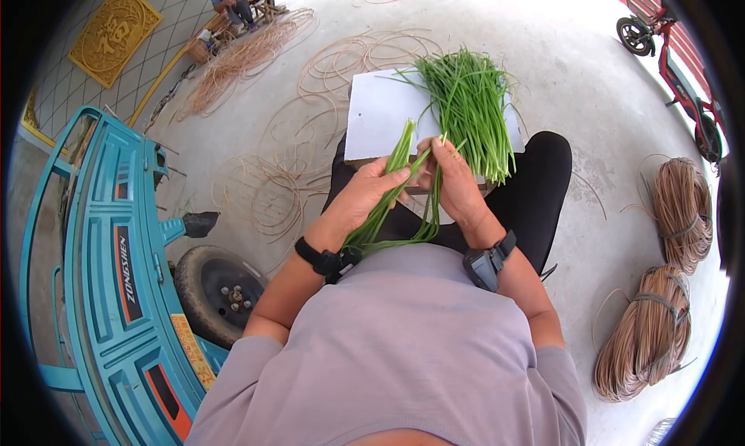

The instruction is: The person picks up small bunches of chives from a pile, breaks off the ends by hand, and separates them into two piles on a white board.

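Observation:
My left hand is closed round a small bunch of green chives, their pale cut ends pointing up and the leaves trailing toward my lap. Close beside it, my right hand pinches a few chive stalks between thumb and fingers, near their pale ends; the leaves hang down below. Just beyond my hands a white board rests in front of my knees. A large heap of chives lies on its right part.
A teal cargo vehicle with a black wheel stands at left. Coils of brown cane lie at right, loose strands across the floor. Another person sits at the back left; a red scooter is at the upper right.

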`<state>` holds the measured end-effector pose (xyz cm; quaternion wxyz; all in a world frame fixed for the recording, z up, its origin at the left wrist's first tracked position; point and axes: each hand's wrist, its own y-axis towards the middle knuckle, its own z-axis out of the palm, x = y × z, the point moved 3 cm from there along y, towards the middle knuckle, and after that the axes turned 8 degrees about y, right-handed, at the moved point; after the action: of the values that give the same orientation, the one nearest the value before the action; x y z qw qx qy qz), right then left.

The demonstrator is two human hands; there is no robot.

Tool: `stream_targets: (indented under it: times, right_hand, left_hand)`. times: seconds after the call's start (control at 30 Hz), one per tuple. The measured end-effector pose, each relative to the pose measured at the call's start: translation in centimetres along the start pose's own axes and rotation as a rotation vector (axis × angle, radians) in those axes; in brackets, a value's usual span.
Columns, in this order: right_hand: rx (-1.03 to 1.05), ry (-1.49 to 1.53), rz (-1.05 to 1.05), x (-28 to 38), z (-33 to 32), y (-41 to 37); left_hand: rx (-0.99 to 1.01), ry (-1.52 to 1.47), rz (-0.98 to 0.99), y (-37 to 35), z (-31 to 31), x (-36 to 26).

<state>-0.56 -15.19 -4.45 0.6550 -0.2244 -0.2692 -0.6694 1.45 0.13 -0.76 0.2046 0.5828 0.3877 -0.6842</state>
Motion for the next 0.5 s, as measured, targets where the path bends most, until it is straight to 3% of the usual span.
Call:
stream_targets:
  times: [0.2,0.4,0.5]
  right_hand:
    - [-0.039,-0.053,-0.043,-0.8,-0.2,0.3]
    - [-0.075,-0.099,-0.057,-0.8,0.8,0.2]
    - [-0.047,-0.105,-0.046,-0.7,0.8,0.1]
  left_hand:
    - [0.088,-0.042,0.016,1.1,1.5,0.8]
    - [0.135,0.211,0.018,2.4,1.9,1.8]
    - [0.110,0.192,0.085,2.7,2.3,1.8]
